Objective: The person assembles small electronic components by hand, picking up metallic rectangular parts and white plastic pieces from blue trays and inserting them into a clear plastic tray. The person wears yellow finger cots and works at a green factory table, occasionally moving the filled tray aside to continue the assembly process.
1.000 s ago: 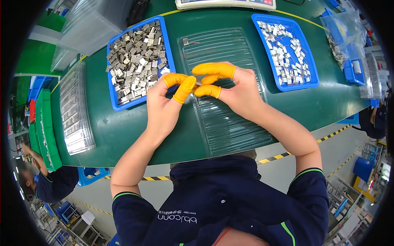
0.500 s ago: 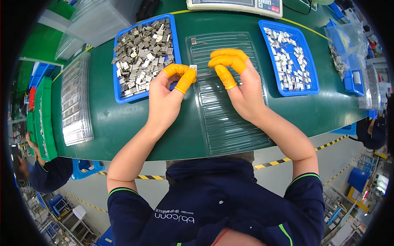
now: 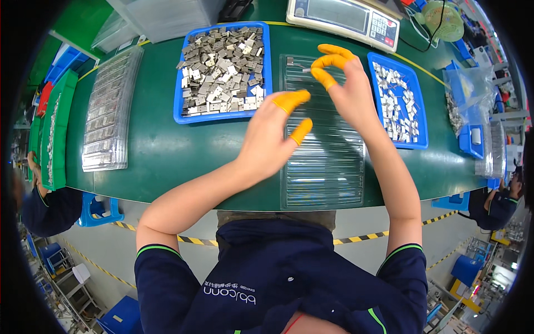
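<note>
My left hand [image 3: 272,133], with yellow finger cots on its thumb and forefinger, is open over the left side of a clear ribbed plastic tray [image 3: 322,189]. Nothing is between its fingertips. Near the tray's far end my right hand [image 3: 350,78], also in yellow finger cots, is closed in a pinch. A small pale connector [image 3: 306,70] pokes out at its fingertips, mostly covered by them. Just left of it, a grey wired connector [image 3: 290,62] lies in the tray's far left corner.
On the left, a blue bin [image 3: 179,108] holds a heap of metal connector shells; on the right, another blue bin [image 3: 424,125] holds white wired connectors. Behind stands a scale [image 3: 339,16]. Stacked clear trays [image 3: 108,117] and a green bin [image 3: 62,128] lie far left.
The small wired connector has left my left hand, which has opened and come nearer. My right hand has moved to the tray's far end and pinches a connector. The whole view has shifted.
</note>
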`<state>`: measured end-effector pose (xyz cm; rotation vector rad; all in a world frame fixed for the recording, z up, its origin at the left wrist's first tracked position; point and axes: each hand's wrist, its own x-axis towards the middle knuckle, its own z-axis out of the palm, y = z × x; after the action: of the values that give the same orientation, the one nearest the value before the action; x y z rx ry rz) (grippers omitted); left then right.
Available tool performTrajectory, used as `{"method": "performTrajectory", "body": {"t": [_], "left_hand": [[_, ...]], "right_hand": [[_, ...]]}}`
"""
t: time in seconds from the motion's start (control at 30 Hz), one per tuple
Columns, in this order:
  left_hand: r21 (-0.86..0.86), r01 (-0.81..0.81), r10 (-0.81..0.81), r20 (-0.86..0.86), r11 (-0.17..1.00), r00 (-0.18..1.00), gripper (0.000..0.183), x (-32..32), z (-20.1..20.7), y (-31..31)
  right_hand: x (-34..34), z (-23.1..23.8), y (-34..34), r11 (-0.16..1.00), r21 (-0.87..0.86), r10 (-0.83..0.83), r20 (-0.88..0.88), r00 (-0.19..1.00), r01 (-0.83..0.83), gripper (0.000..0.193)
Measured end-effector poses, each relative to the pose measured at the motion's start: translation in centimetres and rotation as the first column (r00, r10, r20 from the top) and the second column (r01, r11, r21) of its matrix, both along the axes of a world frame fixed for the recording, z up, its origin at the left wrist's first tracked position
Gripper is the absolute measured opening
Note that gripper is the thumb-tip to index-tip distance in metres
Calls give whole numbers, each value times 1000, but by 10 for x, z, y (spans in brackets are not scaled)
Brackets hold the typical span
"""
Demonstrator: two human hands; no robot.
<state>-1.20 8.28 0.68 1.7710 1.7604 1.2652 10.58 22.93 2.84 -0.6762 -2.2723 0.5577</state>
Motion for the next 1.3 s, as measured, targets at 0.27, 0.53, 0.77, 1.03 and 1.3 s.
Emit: {"method": "performTrajectory", "body": {"t": [0.27,0.53,0.77,1.03,1.3], "left_hand": [[-97,147,-175,-458,984,872,75,8,-17,-4],[-55,206,-211,-397,977,893,64,6,-10,-2],[190,-214,272,-372,958,887,29,-58,1,20],[55,-552,511,-465,832,723,20,-102,11,22],[76,-498,453,-549,864,703,22,-109,7,17]], "right_hand": [[-28,-50,37,990,93,-115,95,989,106,15],[-24,-47,35,994,64,-98,149,984,89,19],[8,-7,56,972,-221,-105,-113,988,79,22],[108,-1,87,894,153,-443,431,786,420,34],[108,-14,83,855,-46,-450,426,785,516,29]]}}
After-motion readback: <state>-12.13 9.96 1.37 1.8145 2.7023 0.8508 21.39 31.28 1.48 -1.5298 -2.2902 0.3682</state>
